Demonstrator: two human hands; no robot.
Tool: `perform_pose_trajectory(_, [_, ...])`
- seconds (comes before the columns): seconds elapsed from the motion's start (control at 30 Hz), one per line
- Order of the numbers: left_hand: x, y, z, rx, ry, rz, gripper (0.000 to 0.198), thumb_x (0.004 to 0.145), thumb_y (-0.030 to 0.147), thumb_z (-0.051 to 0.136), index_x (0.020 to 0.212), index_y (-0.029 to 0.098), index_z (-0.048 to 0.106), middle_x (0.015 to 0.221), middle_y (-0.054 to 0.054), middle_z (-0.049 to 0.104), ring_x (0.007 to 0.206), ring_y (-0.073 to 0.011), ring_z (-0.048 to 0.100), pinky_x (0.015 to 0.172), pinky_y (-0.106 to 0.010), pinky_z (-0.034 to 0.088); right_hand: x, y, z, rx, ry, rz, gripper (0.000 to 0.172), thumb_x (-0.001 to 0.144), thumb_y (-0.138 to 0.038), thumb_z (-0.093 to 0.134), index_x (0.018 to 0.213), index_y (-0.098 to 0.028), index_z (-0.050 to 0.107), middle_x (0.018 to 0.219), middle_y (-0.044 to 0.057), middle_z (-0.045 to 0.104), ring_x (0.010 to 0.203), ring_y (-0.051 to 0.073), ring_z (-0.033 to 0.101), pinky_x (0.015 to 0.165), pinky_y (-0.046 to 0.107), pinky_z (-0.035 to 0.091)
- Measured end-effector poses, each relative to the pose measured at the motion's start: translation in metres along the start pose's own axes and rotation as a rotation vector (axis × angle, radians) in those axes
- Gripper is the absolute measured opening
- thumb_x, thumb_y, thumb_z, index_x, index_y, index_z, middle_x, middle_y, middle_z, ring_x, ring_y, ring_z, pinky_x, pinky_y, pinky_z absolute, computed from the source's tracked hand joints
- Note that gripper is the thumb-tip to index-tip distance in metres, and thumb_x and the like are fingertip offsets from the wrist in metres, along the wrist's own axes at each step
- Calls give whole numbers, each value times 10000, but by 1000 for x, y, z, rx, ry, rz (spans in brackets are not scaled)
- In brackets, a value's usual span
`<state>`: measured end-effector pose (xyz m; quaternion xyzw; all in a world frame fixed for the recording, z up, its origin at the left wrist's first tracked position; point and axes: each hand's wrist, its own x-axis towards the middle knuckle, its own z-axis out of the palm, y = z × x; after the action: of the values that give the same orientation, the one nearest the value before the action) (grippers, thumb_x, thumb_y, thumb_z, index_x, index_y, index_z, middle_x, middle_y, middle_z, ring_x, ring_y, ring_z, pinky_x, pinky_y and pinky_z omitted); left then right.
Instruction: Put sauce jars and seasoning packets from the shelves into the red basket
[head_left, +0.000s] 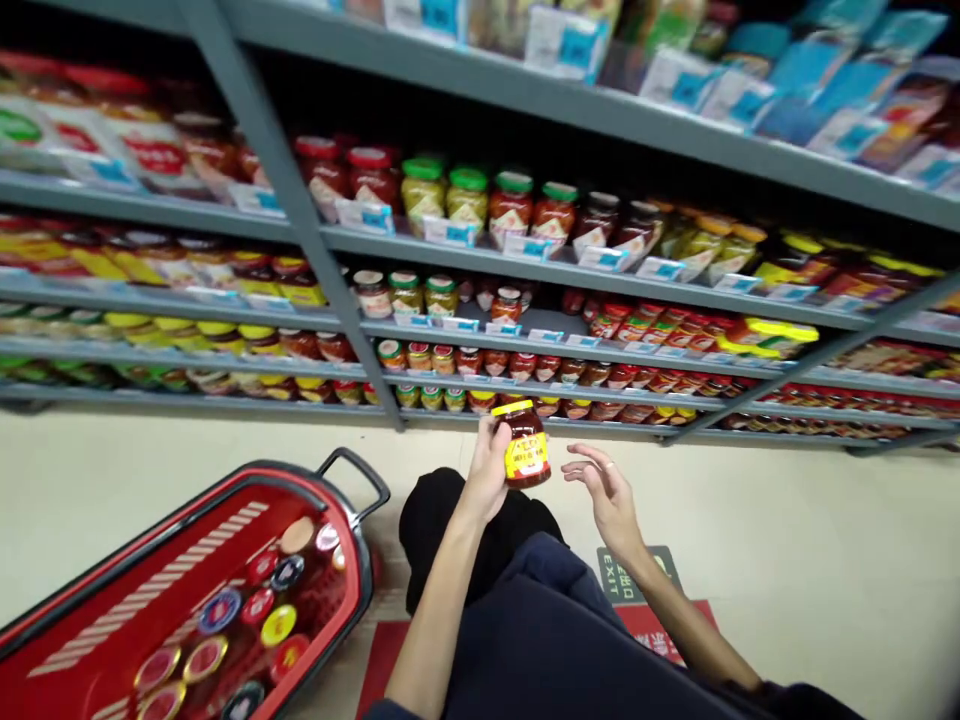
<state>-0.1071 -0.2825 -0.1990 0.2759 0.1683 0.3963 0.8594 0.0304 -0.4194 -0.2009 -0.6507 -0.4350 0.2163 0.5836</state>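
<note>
My left hand [487, 470] is wrapped round a glass jar [523, 446] of dark red sauce with a yellow lid and a yellow label, holding it upright in front of the lowest shelves. My right hand [609, 490] hovers just right of the jar with fingers spread and loosely curled, holding nothing. I am crouched, and my dark trousers [540, 610] fill the bottom middle of the view.
Grey metal shelving [420, 245] with several rows of jars and price tags fills the upper view. A red shopping basket [112, 620] with a black handle stands on the pale floor at lower left, holding several jars. A floor sticker [637, 575] reading EXIT lies under my legs.
</note>
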Motion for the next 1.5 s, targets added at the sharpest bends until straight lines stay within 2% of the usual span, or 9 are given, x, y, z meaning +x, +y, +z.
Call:
perform_pose_trajectory(0.27, [7, -52, 55, 295, -288, 103, 435, 878, 522, 721, 1186, 299, 512, 1302, -84, 641, 1255, -252, 614, 1113, -408, 442, -1, -4, -34, 201, -6, -44, 570, 922, -447, 697, 1424, -292, 476, 1450, 128, 592, 1301, 266, 613, 1095, 458, 535])
perform_pose_trajectory(0.43, [16, -68, 75, 478, -386, 145, 417, 916, 532, 661, 1222, 324, 469, 1288, -78, 625, 1246, -258, 605, 1094, -411, 442, -3, 8, -55, 327, 58, -26, 558, 889, -390, 745, 1379, -297, 495, 1450, 131, 592, 1333, 283, 597, 1087, 464, 540])
perform_pose_trajectory(0.57, [21, -76, 89, 585, -496, 148, 457, 942, 567, 601, 1304, 317, 478, 1434, -107, 565, 1363, -273, 532, 1149, -419, 412, -2, 7, -75, 413, 118, -28, 620, 884, -382, 756, 1424, -294, 465, 1447, 135, 596, 1326, 283, 602, 1082, 448, 544])
perform_pose_trajectory(0.7, [18, -84, 95, 608, -436, 199, 697, 898, 642, 618, 1448, 244, 459, 1554, -161, 476, 1460, -319, 439, 1230, -464, 333, -2, -5, -90, 480, 144, -46, 574, 910, -402, 728, 1418, -272, 493, 1482, 123, 575, 1368, 268, 563, 1147, 423, 480])
perform_pose_trajectory(0.83, [9, -92, 102, 643, -359, 137, 633, 906, 562, 660, 1425, 225, 527, 1536, -168, 514, 1418, -330, 499, 1174, -466, 422, -8, -10, -110, 520, 174, -42, 590, 882, -406, 763, 1398, -258, 518, 1471, 122, 584, 1352, 272, 570, 1130, 420, 490])
perform_pose_trajectory(1.13, [5, -133, 135, 696, -426, 43, 649, 903, 428, 719, 1479, 202, 523, 1545, -151, 523, 1440, -320, 486, 1152, -428, 470, -24, 21, -161, 489, 188, -78, 575, 866, -334, 789, 1381, -306, 536, 1448, 90, 592, 1356, 253, 558, 1092, 389, 519])
perform_pose_trajectory(1.27, [30, -132, 152, 673, -454, 36, 642, 883, 402, 751, 1463, 215, 551, 1547, -138, 523, 1416, -311, 517, 1164, -427, 459, -1, 13, -185, 377, 218, -81, 506, 899, -339, 752, 1371, -307, 571, 1404, 80, 638, 1303, 242, 606, 1111, 406, 511])
perform_pose_trajectory(1.37, [56, -111, 176, 633, -417, 46, 636, 872, 441, 756, 1431, 191, 588, 1513, -144, 560, 1401, -311, 535, 1171, -430, 450, 32, -22, -199, 266, 208, -60, 429, 929, -374, 711, 1339, -276, 635, 1379, 84, 669, 1281, 247, 625, 1104, 427, 523])
perform_pose_trajectory(1.5, [97, -88, 207, 474, -426, 55, 669, 877, 476, 744, 1457, 195, 562, 1533, -132, 539, 1405, -303, 531, 1162, -414, 461, 88, -66, -210, 194, 202, -48, 474, 924, -403, 713, 1375, -283, 630, 1418, 76, 650, 1281, 260, 627, 1063, 442, 558])
